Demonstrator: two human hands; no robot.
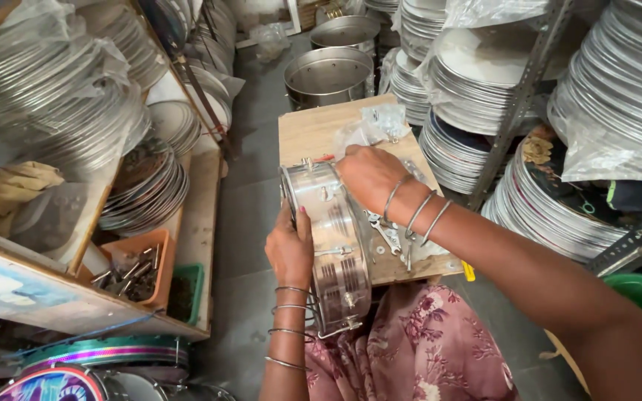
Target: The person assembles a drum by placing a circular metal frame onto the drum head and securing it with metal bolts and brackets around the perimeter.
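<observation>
Nearest: lap in pink floral cloth [417, 349], seated at the near edge of the counter.

Left hand [289, 249]: thin metal bangles on the wrist; palm and fingers wrapped against the left rim of a round shiny metal drum frame [332, 245], grip closed on it.

Round shiny metal drum frame: stood on edge, tilted, its lower part over the lap, its upper part resting on the counter; small lugs and hook fittings spaced around its band.

Right hand [369, 177]: three metal bangles on the wrist; laid over the frame's top right edge, fingers curled down on the far side (whether they pinch a fitting or only press the rim cannot be told).

Small wooden counter [313, 130]: pale board top; flat metal spanners [388, 234] lie just beside the frame on the right.

Clear plastic bags [377, 125]: crumpled, on the counter's far right part, just beyond the right hand.

Left side, near: orange plastic tray of metal bolts [131, 271], a green plastic tray [183, 286] beside it, both on a low wooden shelf [202, 215]; colourful round frames [98, 360] below.

Left side, further: stacked metal discs in plastic wrap [61, 96] on the shelving.

Right side: stacks of white and metal rimmed plates [618, 82] on a slotted steel rack [529, 82].

Farthest: two large steel pots [328, 74] on the grey floor beyond the counter.
</observation>
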